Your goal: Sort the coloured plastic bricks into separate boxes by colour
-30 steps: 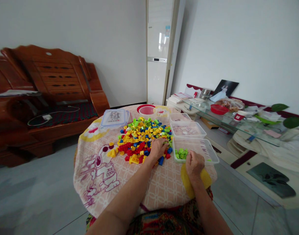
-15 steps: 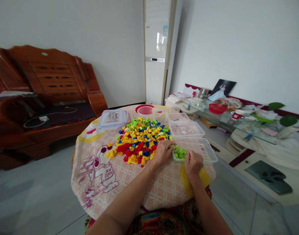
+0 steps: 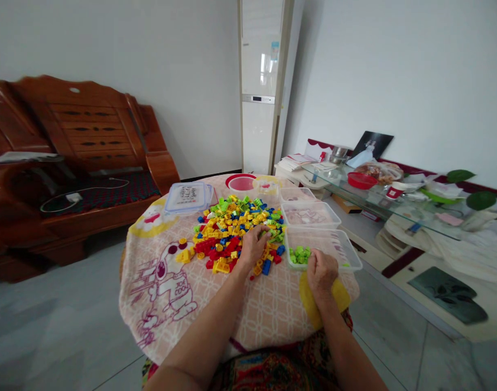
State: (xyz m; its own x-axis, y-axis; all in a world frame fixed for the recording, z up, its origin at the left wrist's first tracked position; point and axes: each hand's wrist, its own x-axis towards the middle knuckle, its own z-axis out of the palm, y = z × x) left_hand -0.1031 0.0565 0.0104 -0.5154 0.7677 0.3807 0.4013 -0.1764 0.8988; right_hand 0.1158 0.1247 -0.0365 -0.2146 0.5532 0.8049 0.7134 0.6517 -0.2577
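Note:
A mixed heap of toy building bricks (image 3: 228, 228) in yellow, red, blue and green covers the middle of the table. Over its right side is my left hand (image 3: 253, 247), fingers apart and curved above the bricks, with nothing visible in them. My right hand (image 3: 322, 271) grips the near rim of a clear plastic box (image 3: 333, 247), its fingertips inside. Light green bricks (image 3: 299, 255) lie together in that box's left end, and a small green piece is near its right end. My right palm hides part of the box's front wall.
Two more clear boxes (image 3: 311, 214) stand behind the first. Stacked lids (image 3: 186, 196) lie at the table's back left, and a red-rimmed bowl (image 3: 241, 183) at the back. A glass-topped stand (image 3: 378, 201) with clutter is on the right, a wooden bench (image 3: 89, 130) on the left.
My left hand has moved left from the box's edge to the heap, uncovering blue, yellow and red bricks at its right side. My right hand has stayed on the box.

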